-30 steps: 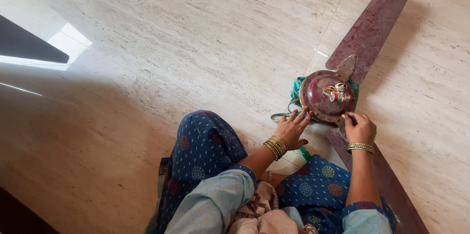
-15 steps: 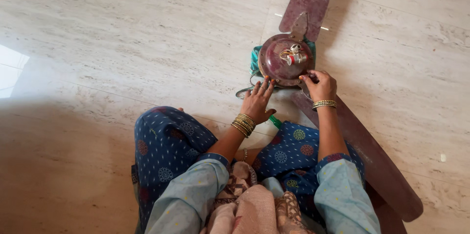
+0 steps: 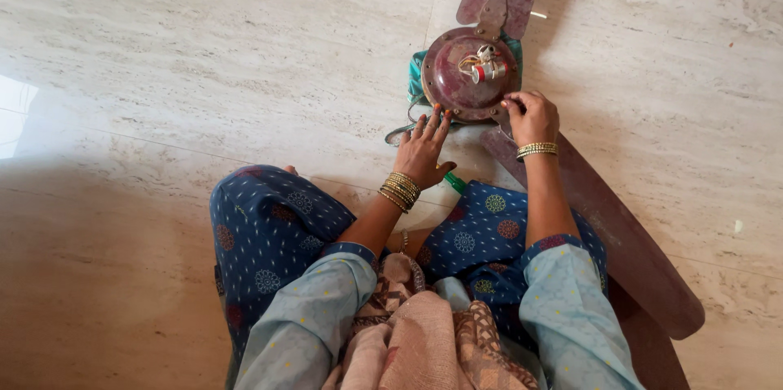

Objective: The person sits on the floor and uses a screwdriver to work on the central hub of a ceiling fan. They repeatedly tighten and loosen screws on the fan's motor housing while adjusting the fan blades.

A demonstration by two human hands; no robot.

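Two hands on the ceiling fan motor (image 3: pixel 469 72), which lies on the marble floor (image 3: pixel 204 55) in front of the seated person. Left hand (image 3: pixel 424 149) has flattened since a second ago, fingers spread against the motor's near rim. Right hand (image 3: pixel 532 117) stays curled at the right edge; whether it grips anything, can't tell. Motor is a dusty maroon dome, wiring stub on top, brown blades (image 3: pixel 620 235) attached, teal cloth (image 3: pixel 418 72) underneath.

Floor only: pale veined stone tiles (image 3: pixel 204 55), polished.
Thin grout lines are crossing the surface; bright light is glaring off the left edge (image 3: pixel 12 117); a soft shadow is lying across the lower left.
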